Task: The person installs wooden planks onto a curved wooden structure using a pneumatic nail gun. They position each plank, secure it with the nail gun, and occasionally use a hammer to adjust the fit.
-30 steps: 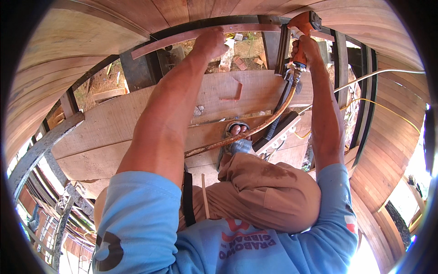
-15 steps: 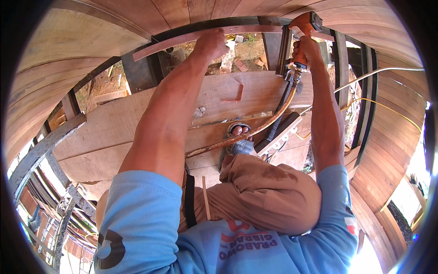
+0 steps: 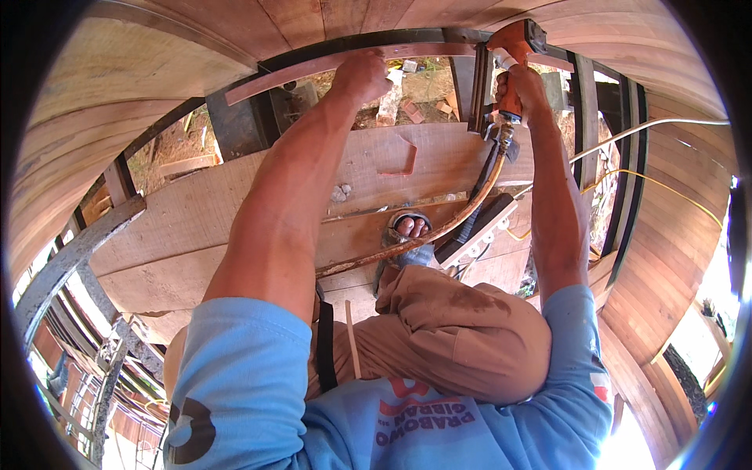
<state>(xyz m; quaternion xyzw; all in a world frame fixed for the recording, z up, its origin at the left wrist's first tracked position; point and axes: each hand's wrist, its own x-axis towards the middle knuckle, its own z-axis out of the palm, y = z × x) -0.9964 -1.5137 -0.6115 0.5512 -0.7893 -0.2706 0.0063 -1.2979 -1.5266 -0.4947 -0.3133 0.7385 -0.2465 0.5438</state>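
Although the narrow reddish-brown wooden strip (image 3: 286, 69) is in place, its fixing is hard to see

Where the strip crosses the upper middle of the frame, just below a curved black beam (image 3: 352, 41), my left hand (image 3: 362, 78) is curled almost fully closed and appears to grip it. At the upper right of the frame, my right hand (image 3: 523, 90) is wrapped firmly round the handle of an orange nail gun (image 3: 513, 39), with a worn tan hose (image 3: 479, 205) trailing from its base. The tool's head is close beside the strip; whether they touch, I cannot tell.

Along the top edge, the brown planks (image 3: 298, 19) look finished. I judge the strip lined up and its fastening incomplete: I can make out no nail heads in it. Below it, gaps between the dark posts (image 3: 236, 124) lie uncovered, above the wide pale-brown boards (image 3: 196, 200).
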